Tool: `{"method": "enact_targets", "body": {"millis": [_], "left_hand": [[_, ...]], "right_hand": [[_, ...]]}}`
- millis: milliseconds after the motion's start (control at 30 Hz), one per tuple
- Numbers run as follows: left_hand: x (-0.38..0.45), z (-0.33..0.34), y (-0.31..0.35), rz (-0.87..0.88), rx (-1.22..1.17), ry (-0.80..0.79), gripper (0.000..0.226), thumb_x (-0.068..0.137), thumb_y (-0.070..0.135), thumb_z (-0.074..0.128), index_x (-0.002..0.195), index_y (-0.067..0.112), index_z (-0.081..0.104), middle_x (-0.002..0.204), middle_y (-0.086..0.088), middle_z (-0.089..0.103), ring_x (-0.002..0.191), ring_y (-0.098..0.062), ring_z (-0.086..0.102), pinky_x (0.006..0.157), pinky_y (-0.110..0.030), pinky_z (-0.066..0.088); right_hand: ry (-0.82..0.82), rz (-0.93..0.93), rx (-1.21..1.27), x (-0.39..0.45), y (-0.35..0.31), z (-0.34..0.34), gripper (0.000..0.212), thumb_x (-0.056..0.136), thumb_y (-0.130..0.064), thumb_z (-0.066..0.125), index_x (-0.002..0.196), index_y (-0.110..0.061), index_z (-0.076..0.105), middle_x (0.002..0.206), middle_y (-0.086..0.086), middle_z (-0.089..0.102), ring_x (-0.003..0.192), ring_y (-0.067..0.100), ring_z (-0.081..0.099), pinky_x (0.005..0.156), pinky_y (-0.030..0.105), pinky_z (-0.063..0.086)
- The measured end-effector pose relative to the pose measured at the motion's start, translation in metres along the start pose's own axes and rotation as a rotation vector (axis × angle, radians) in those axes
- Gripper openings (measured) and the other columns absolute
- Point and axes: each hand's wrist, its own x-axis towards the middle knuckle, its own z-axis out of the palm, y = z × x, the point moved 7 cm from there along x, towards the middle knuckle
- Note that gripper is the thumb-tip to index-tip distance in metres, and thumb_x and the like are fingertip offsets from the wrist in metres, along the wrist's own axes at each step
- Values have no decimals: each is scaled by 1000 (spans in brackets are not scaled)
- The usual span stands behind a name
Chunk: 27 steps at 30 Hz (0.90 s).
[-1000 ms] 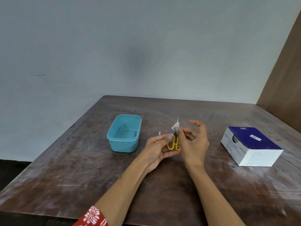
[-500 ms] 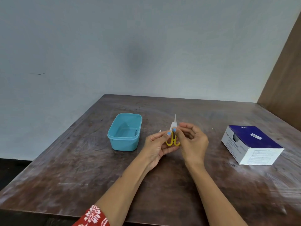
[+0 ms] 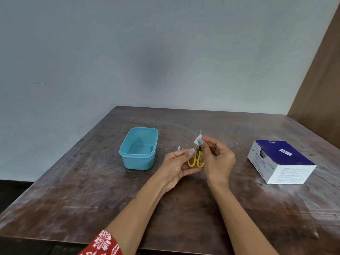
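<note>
While the right hand (image 3: 219, 159) had its fingers raised and fanned out a second ago, they now curl inward, thumb and forefinger pinching a white pad (image 3: 197, 140) against the blades of the scissors (image 3: 196, 161). The pad sits at much the same height on the blades as before, with the thin metal tip poking out above it. The left hand (image 3: 176, 164) has hardly moved: palm up, its fingers and thumb wrap the two yellow, rounded plastic loops of the handle. Scissors and pad are held above the middle of the table (image 3: 92, 190), about halfway between its far and near edges.

The pad looks soft and folded, roughly square. A tiny pale scrap (image 3: 179, 148) shows just past the left fingertips; it is too small to identify. The table is dark wood, worn and streaked with pale scuffs. Toward its left edge stands a light blue plastic tub (image 3: 138, 150), rectangular with rounded corners and a lipped rim. Near the right edge lies a cardboard box (image 3: 281, 161), navy on top, white with fine print on its sides. A red sleeve (image 3: 104, 243) with white flowers shows at the near edge.
</note>
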Motion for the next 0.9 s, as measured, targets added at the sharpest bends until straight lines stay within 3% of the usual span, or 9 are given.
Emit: {"method": "enact_targets", "body": {"millis": [100, 200, 333, 467, 600, 733, 900], "left_hand": [[-1, 0, -1, -47, 24, -34, 19, 91, 7, 52, 102, -1, 65, 83, -14, 73, 78, -22, 71, 76, -39, 59], [-3, 3, -6, -102, 68, -79, 24, 90, 8, 53, 110, -2, 62, 87, -15, 72, 81, -24, 71, 76, -39, 59], [-1, 0, -3, -47, 28, -38, 19, 90, 8, 53, 102, 1, 65, 86, -13, 73, 81, -22, 71, 77, -39, 59], [0, -1, -1, -54, 16, -42, 17, 89, 7, 53, 99, 1, 66, 84, -13, 73, 80, -22, 71, 78, -39, 58], [-2, 3, -6, -108, 54, -72, 21, 90, 7, 53, 106, -2, 63, 87, -15, 72, 81, -24, 71, 78, -40, 58], [0, -2, -3, -49, 34, -29, 19, 89, 7, 54, 102, 1, 66, 88, -14, 73, 83, -23, 71, 78, -40, 58], [0, -1, -2, -88, 32, -58, 23, 89, 7, 54, 108, -3, 63, 91, -17, 72, 85, -25, 71, 79, -42, 58]], "right_hand": [[22, 28, 56, 0, -1, -2, 21, 82, -7, 69, 79, -27, 68, 75, -4, 70, 62, 1, 65, 58, 15, 51], [74, 30, 114, 3, -1, -8, 16, 83, -5, 67, 83, -21, 69, 76, -6, 69, 66, -1, 66, 59, 12, 49], [11, 52, 77, 1, 0, -2, 13, 83, -7, 69, 84, -19, 71, 73, -7, 69, 63, 1, 65, 58, 14, 51], [-19, 57, 37, -1, -2, 1, 18, 80, -12, 73, 78, -30, 68, 73, -8, 70, 63, 4, 66, 59, 21, 55], [34, 71, 60, 4, 0, -5, 10, 82, -14, 71, 90, -20, 71, 75, -9, 70, 64, -1, 66, 61, 15, 52], [-58, 143, 47, 3, 9, 3, 7, 83, -14, 70, 89, -14, 73, 69, -3, 70, 59, 5, 64, 58, 20, 52], [-60, 166, 97, 3, 9, 2, 7, 84, -13, 68, 87, -19, 70, 74, -3, 69, 61, -1, 63, 57, 18, 51]]}}
